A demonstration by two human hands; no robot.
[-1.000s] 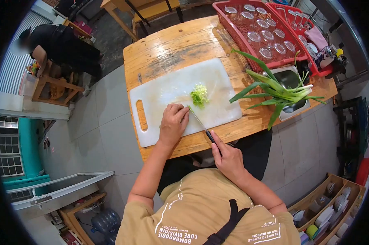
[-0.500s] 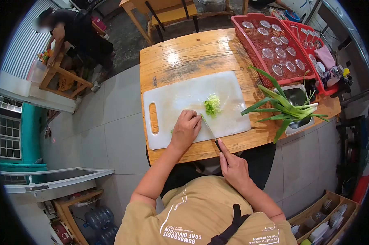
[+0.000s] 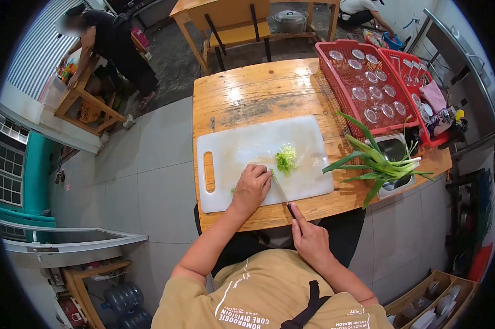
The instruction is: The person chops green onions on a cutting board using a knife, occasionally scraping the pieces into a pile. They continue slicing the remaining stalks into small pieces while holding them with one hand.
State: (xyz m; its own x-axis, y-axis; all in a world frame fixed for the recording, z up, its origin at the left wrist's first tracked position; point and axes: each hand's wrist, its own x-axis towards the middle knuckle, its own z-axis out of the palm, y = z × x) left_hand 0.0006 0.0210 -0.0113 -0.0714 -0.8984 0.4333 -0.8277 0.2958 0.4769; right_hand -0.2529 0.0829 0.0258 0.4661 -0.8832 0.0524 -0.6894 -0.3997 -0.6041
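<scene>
— What does the right hand (image 3: 309, 237) have?
— It grips the knife (image 3: 280, 189) by its black handle, with the forefinger laid along the spine, probably to steady the blade. The blade runs up and away from the hand, its tip beside the left knuckles.
— And the left hand (image 3: 252, 186)?
— It is curled, fingers tucked under, pressing a stalk (image 3: 232, 190) flat on the board (image 3: 242, 148). I judge the tuck keeps the fingertips back from the edge.
— Where exactly is the stalk?
— Under that hand, and nearly all hidden. Only a green tip pokes out on the hand's left side. I can't tell how much lies by the blade.
— The rest?
— A chopped pile (image 3: 286, 159) sits just beyond the knife tip, clear of the cut. Whole scallions (image 3: 376, 162) lie well to the right of the right hand, across a tin (image 3: 394, 147). Beyond them is a red rack (image 3: 335, 74) of glasses. The handle's end is lost in the fist. A person (image 3: 102, 38) far off to the left is too small to read.
</scene>
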